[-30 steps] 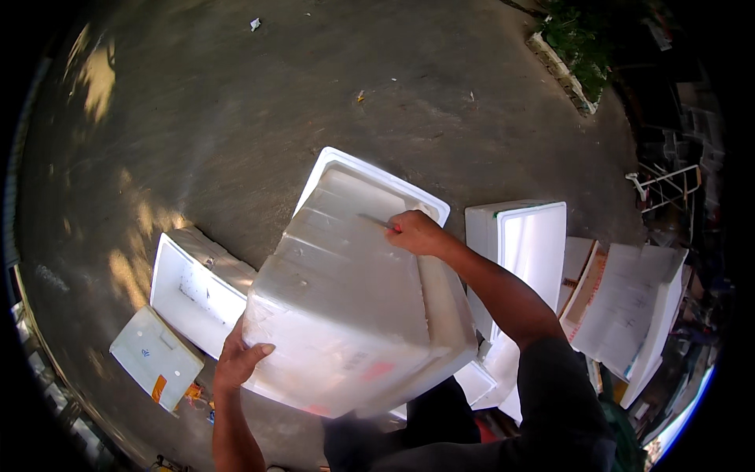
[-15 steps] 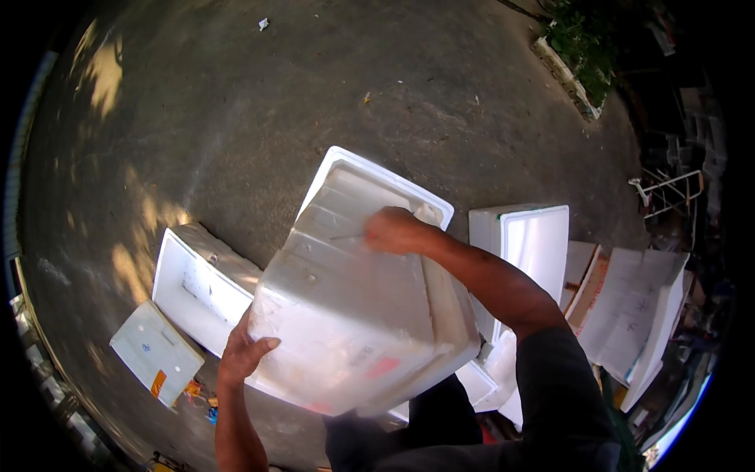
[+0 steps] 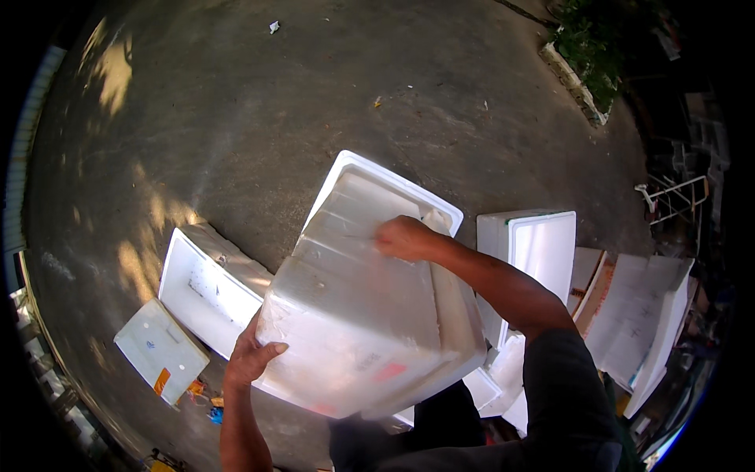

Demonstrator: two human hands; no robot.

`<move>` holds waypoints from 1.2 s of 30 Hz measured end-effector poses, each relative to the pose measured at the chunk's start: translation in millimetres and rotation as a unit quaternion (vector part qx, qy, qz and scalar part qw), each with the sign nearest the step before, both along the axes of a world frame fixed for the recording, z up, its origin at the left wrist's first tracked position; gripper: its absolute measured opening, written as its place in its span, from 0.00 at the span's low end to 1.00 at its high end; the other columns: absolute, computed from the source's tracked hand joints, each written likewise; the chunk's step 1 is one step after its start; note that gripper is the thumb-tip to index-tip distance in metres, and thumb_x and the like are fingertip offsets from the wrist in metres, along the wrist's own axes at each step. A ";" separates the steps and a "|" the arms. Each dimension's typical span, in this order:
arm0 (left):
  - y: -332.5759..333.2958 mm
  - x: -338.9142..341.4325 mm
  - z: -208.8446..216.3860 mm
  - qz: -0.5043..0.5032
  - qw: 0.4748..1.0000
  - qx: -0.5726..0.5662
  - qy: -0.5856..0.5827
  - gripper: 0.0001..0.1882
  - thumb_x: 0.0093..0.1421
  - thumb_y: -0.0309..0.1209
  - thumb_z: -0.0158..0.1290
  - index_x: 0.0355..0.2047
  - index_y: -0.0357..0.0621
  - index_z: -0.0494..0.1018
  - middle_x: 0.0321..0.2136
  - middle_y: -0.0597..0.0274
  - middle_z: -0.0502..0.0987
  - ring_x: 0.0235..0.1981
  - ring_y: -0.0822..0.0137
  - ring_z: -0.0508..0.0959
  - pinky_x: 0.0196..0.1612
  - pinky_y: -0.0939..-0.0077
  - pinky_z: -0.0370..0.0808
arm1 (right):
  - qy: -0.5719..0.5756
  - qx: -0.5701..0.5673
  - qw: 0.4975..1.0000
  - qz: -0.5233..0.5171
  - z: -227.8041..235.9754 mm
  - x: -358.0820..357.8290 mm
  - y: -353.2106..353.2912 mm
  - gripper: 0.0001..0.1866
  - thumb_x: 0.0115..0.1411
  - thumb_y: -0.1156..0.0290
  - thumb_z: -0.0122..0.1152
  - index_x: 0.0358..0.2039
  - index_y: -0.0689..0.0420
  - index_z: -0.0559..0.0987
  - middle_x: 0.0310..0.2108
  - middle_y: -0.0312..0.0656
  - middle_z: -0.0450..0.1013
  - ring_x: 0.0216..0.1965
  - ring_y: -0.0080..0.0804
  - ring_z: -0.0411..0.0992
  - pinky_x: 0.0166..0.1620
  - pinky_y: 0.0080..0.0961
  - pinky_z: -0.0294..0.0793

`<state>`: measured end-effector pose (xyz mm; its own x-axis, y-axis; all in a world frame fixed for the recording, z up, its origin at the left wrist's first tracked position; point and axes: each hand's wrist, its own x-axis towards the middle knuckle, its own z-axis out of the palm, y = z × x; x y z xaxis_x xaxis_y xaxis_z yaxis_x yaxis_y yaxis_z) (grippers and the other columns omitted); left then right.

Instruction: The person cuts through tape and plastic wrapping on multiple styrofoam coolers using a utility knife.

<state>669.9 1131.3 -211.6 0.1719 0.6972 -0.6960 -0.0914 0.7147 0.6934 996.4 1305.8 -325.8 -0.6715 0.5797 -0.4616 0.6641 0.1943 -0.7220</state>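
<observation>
A large white foam box [image 3: 354, 307] is tilted in front of me, its smooth outer walls toward me and its rim at the far end. Red and grey smudges mark the near wall. My left hand [image 3: 253, 355] grips the box's near left edge, thumb on the wall and the other fingers largely hidden. Over the upper wall, my right hand [image 3: 403, 238] is closed in a fist, slightly blurred. A thin line seems to stick out from its left side, too faint to name.
An open foam box [image 3: 200, 291] and a flat foam lid [image 3: 161, 350] lie at left on the concrete. At right stand another foam box [image 3: 543, 252] and some foam pieces [image 3: 633, 315]. Beyond them is a folding metal frame [image 3: 676, 200]; a planter edge [image 3: 574, 82] borders greenery.
The whole view has shifted slightly, so everything sits a little farther right and lower. My left hand keeps its grip, and the right fist stays over the same wall.
</observation>
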 end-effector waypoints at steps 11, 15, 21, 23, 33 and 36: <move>1.3 2.1 -7.0 0.011 1.000 -0.009 -0.007 0.46 0.47 0.29 0.64 0.63 0.32 0.53 0.55 0.55 0.67 0.57 0.64 0.65 0.60 0.70 0.60 | -0.095 0.067 0.987 0.114 2.1 -13.2 9.6 0.10 0.48 0.72 0.52 0.24 0.63 0.80 0.27 0.55 0.75 0.32 0.53 0.74 0.38 0.44 0.73; -0.3 2.3 -7.7 0.005 1.000 0.003 -0.002 0.45 0.47 0.28 0.63 0.63 0.32 0.53 0.55 0.55 0.67 0.57 0.64 0.65 0.60 0.70 0.60 | -0.064 0.069 0.991 0.094 -1.6 -10.5 7.3 0.10 0.47 0.72 0.52 0.24 0.63 0.80 0.27 0.55 0.75 0.32 0.52 0.74 0.38 0.44 0.73; 6.7 4.5 -0.6 0.004 1.000 0.003 -0.011 0.44 0.48 0.28 0.63 0.63 0.32 0.53 0.55 0.55 0.67 0.57 0.63 0.65 0.60 0.69 0.60 | -0.114 0.175 0.977 -0.043 -63.2 47.3 25.4 0.08 0.47 0.70 0.53 0.23 0.61 0.77 0.26 0.55 0.74 0.32 0.53 0.73 0.37 0.46 0.71; -5.9 -2.9 -3.1 0.006 1.000 0.006 0.006 0.43 0.48 0.27 0.62 0.62 0.31 0.54 0.55 0.55 0.67 0.56 0.64 0.66 0.59 0.69 0.60 | -0.186 0.166 0.963 -0.101 -67.8 76.3 42.2 0.09 0.48 0.69 0.54 0.24 0.62 0.78 0.28 0.55 0.75 0.32 0.53 0.74 0.38 0.45 0.72; 4.0 9.3 8.3 0.014 0.999 0.015 0.027 0.42 0.47 0.33 0.63 0.60 0.32 0.57 0.51 0.56 0.70 0.52 0.65 0.69 0.57 0.71 0.63 | -0.316 0.235 0.848 -0.354 -70.0 193.2 49.2 0.11 0.50 0.67 0.55 0.27 0.62 0.79 0.28 0.58 0.75 0.31 0.57 0.74 0.35 0.47 0.74; -0.9 1.5 1.6 0.011 1.000 0.011 -0.007 0.43 0.49 0.27 0.62 0.62 0.32 0.54 0.54 0.54 0.68 0.55 0.63 0.67 0.58 0.70 0.62 | -0.304 0.256 0.831 -0.389 -39.4 229.5 40.5 0.12 0.51 0.67 0.54 0.25 0.64 0.78 0.26 0.60 0.74 0.32 0.57 0.74 0.36 0.47 0.73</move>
